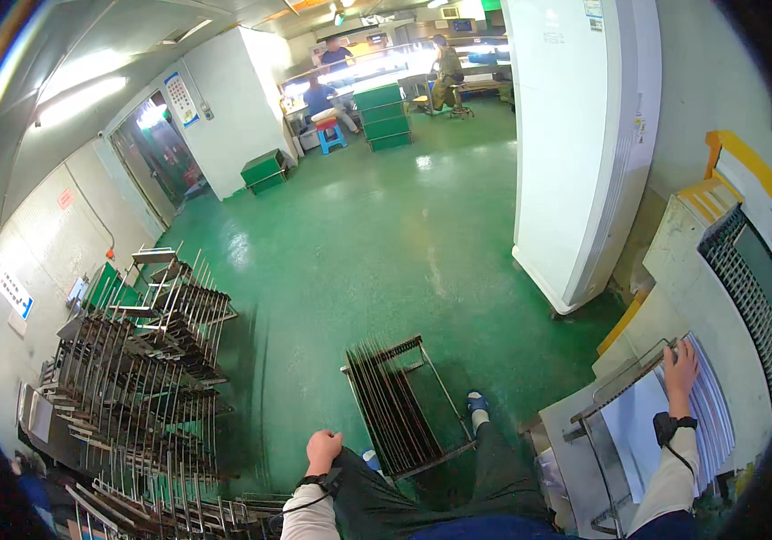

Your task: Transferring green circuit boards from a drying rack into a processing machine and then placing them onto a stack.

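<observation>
My left hand (pixel 325 448) is closed above my left thigh, with its fingers curled in and nothing visible in them. On the right, my right hand (pixel 681 367) grips the upper edge of a metal rack (pixel 598 401), beside a fan of white sheets (pixel 651 423). The rack lies tilted on a pale work surface. On the floor between my feet stands a second slotted rack (pixel 392 409) with a row of dark thin slats and an open metal frame at its right side. Both wrists wear dark bands.
Several stacked metal racks (pixel 147 378) crowd the left wall. A tall white cabinet (pixel 566 153) rises at right, near a machine with a dark mesh belt (pixel 746 297). Green bins (pixel 383 117), a blue stool (pixel 330 137) and people at lit benches are farther back.
</observation>
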{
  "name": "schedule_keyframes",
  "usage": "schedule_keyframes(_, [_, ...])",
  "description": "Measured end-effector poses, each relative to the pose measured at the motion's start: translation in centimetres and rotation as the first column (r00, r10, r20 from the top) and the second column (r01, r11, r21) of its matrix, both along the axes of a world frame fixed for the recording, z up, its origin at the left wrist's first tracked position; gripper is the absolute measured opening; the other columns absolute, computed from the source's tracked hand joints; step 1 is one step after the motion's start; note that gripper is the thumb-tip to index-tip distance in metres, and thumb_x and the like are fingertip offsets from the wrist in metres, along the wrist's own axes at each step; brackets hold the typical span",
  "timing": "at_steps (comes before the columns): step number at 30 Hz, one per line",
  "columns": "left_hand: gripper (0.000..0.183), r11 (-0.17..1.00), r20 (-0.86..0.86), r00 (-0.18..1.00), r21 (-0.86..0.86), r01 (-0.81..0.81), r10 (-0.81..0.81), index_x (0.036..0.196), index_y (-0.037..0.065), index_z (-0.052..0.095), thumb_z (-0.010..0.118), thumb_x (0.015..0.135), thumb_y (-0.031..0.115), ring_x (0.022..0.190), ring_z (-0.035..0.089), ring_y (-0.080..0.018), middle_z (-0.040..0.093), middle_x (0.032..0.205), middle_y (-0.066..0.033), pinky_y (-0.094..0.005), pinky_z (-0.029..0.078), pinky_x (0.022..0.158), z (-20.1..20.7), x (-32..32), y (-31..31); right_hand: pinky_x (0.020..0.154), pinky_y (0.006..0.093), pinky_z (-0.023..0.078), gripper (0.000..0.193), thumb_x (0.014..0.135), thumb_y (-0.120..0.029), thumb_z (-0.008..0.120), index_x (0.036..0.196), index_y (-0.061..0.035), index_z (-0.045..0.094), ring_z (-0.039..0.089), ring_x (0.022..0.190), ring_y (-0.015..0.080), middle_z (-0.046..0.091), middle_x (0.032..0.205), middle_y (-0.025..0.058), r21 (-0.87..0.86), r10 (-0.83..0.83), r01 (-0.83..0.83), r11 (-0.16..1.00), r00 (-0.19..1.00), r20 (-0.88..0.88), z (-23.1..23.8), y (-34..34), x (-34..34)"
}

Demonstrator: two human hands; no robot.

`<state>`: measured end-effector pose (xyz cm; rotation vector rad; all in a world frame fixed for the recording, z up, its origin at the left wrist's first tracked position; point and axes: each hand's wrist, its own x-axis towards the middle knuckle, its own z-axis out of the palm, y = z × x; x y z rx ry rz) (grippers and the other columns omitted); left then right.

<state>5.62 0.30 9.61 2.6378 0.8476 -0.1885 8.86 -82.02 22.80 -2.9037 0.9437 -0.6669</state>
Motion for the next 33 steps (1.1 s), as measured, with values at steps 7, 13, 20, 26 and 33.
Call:
schedule_keyframes(7, [0.036, 0.999, -0.038, 0.999, 0.007, -0.032, 0.032, 0.093, 0.01, 0.075, 0.061, 0.077, 0.039, 0.095, 0.067, -0.036, 0.071, 0.097, -0.0174, -0.0438, 0.053, 0.084, 0.6, 0.1, -0.3, 0.107, 0.0469, 0.034, 0.047, 0.091, -0.042, 0.059, 0.127, -0.0108, 0.059, 0.044, 0.129, 0.0306, 0.049, 0.14, 0.0086, -0.013, -0.003, 0.003, 1.0, 1.0, -0.004, -0.1, 0.0, 0.0])
schedule_keyframes(13, [0.037, 0.999, -0.05, 0.998, -0.005, -0.04, 0.04, 0.095, 0.011, 0.075, 0.061, 0.077, 0.04, 0.097, 0.067, -0.0351, 0.071, 0.1, -0.0168, -0.0433, 0.053, 0.086, 0.6, 0.2, -0.3, 0.106, 0.0469, 0.035, 0.048, 0.091, -0.043, 0.059, 0.127, -0.0111, 0.058, 0.045, 0.129, 0.0308, 0.048, 0.14, 0.0085, -0.03, -0.008, 0.007, 1.0, 1.0, -0.018, -0.3, -0.3, 0.1])
schedule_keyframes(20, [0.037, 0.999, -0.077, 0.996, -0.003, -0.044, 0.043, 0.097, 0.011, 0.075, 0.061, 0.077, 0.039, 0.099, 0.066, -0.0347, 0.07, 0.102, -0.0162, -0.0429, 0.052, 0.088, 0.8, 0.3, -0.4, 0.107, 0.0469, 0.035, 0.049, 0.091, -0.043, 0.059, 0.127, -0.0105, 0.058, 0.044, 0.129, 0.0312, 0.048, 0.141, 0.0084, -0.019, -0.006, 0.006, 1.0, 1.0, -0.017, -0.3, -0.3, 0.2])
schedule_keyframes(26, [0.038, 0.999, -0.078, 0.996, -0.006, -0.041, 0.04, 0.098, 0.011, 0.075, 0.061, 0.077, 0.04, 0.099, 0.066, -0.035, 0.071, 0.102, -0.0159, -0.0432, 0.052, 0.087, 0.8, 0.3, -0.4, 0.108, 0.0473, 0.033, 0.049, 0.091, -0.044, 0.058, 0.128, -0.0108, 0.058, 0.044, 0.129, 0.0312, 0.047, 0.141, 0.0083, -0.019, -0.017, 0.016, 1.0, 1.0, -0.015, -0.1, 0.0, 0.0])
schedule_keyframes(33, [0.038, 0.999, -0.061, 0.997, -0.003, -0.04, 0.04, 0.096, 0.011, 0.075, 0.061, 0.077, 0.04, 0.098, 0.067, -0.035, 0.071, 0.1, -0.0161, -0.0435, 0.052, 0.086, 0.9, 0.2, -0.4, 0.109, 0.0499, 0.029, 0.051, 0.093, -0.044, 0.056, 0.131, -0.01, 0.056, 0.041, 0.133, 0.0318, 0.047, 0.142, 0.0105, 0.05, -0.013, 0.016, 0.999, 0.999, -0.049, 0.8, 0.6, -0.1])
